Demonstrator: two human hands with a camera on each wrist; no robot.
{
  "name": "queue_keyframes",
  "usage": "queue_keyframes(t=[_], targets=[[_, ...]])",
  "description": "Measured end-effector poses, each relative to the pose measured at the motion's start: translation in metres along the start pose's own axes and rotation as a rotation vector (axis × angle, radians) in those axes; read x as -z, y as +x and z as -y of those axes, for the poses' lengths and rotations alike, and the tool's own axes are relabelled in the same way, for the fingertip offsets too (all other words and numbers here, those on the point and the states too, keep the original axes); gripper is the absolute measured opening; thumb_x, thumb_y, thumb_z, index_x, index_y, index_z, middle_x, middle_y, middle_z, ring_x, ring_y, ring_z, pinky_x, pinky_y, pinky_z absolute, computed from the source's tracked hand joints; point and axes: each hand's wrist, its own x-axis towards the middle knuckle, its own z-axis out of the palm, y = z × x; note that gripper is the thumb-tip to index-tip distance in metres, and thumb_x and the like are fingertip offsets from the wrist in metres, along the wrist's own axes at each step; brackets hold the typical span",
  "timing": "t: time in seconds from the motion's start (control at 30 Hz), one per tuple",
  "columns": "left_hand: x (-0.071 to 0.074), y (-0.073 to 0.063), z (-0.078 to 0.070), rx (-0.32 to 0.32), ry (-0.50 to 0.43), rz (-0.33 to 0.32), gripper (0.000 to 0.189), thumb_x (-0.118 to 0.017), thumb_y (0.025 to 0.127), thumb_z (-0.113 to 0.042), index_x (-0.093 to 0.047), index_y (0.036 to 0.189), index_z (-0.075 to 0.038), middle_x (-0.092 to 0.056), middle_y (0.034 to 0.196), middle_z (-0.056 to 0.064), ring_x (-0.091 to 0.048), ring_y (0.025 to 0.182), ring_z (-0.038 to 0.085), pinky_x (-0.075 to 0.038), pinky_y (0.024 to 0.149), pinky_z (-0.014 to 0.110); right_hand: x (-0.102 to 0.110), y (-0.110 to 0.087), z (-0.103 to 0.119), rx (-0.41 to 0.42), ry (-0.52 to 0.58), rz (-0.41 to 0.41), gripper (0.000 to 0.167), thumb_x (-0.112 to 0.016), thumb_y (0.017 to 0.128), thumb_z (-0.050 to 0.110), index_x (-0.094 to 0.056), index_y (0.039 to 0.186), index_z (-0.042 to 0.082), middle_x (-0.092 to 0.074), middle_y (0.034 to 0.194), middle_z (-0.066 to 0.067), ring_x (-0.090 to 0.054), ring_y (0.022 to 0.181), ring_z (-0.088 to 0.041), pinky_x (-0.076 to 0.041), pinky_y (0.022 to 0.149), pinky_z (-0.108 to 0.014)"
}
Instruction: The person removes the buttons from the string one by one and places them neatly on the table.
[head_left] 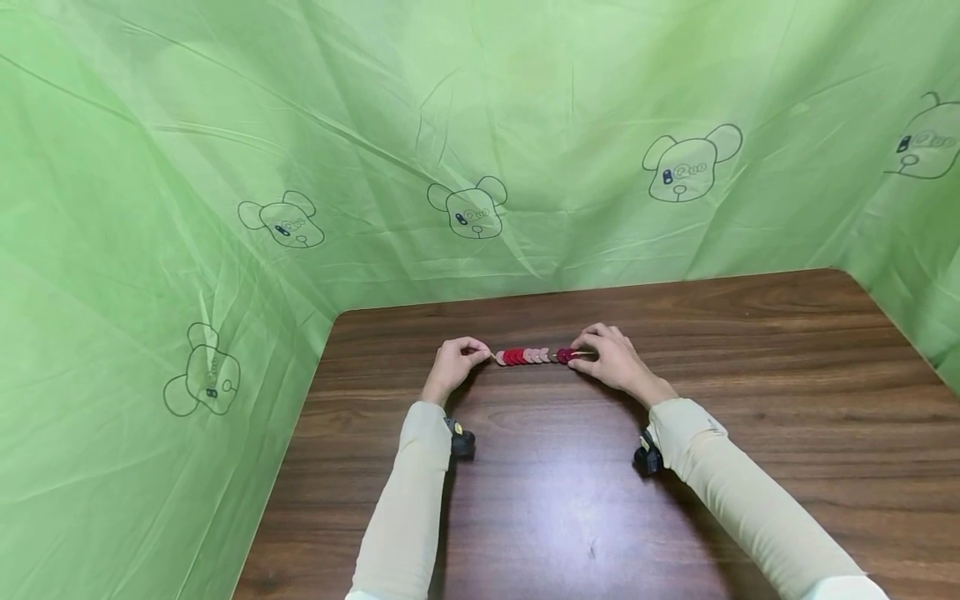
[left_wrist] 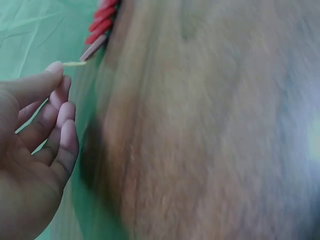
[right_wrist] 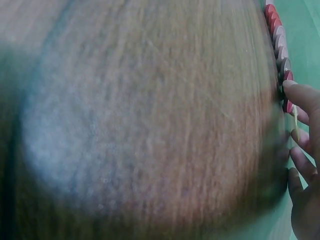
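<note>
String of flat red, pink and maroon discs [head_left: 531, 356] on yellowish cord [left_wrist: 75, 63], far-middle over the brown wood-grain worktop [head_left: 540, 425]. Left hand [head_left: 453, 367] pinches the cord's left end, right hand [head_left: 613, 360] the maroon discs. Spacing step, I'd guess; next needs taut cord, gentle sliding.

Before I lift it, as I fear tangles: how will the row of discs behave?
The row of discs might sag; its yellow strand looks thin. Small and flat, the discs are probably light. Strung together, they may slide.
</note>
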Motion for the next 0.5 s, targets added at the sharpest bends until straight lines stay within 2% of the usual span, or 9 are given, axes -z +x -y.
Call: queue_keyframes(t=[0.23, 0.5], targets=[[-0.0036, 0.0018, 0.0049, 0.037, -0.166, 0.001, 0.010, -0.073, 0.085, -0.017, -0.073, 0.088, -0.007, -0.072, 0.089, 0.004, -0.060, 0.086, 0.011, -0.046, 0.081, 0.024, -0.0013, -0.0010, -0.0010, 0.014, 0.002, -0.015, 0.030, -0.074, 0.082, 0.037, -0.071, 0.104, 0.017, -0.057, 0.120, -0.009, -0.046, 0.112, -0.033, -0.038, 0.091, -0.053], [-0.0045, 0.0026, 0.0098, 0.057, -0.220, -0.003, 0.011, -0.073, 0.084, -0.016, -0.073, 0.089, -0.006, -0.072, 0.091, 0.006, -0.060, 0.089, 0.013, -0.045, 0.083, 0.025, -0.0027, -0.0010, -0.0032, 0.017, 0.010, -0.018, 0.031, -0.074, 0.082, 0.039, -0.071, 0.105, 0.018, -0.057, 0.120, -0.009, -0.046, 0.113, -0.032, -0.038, 0.093, -0.052]])
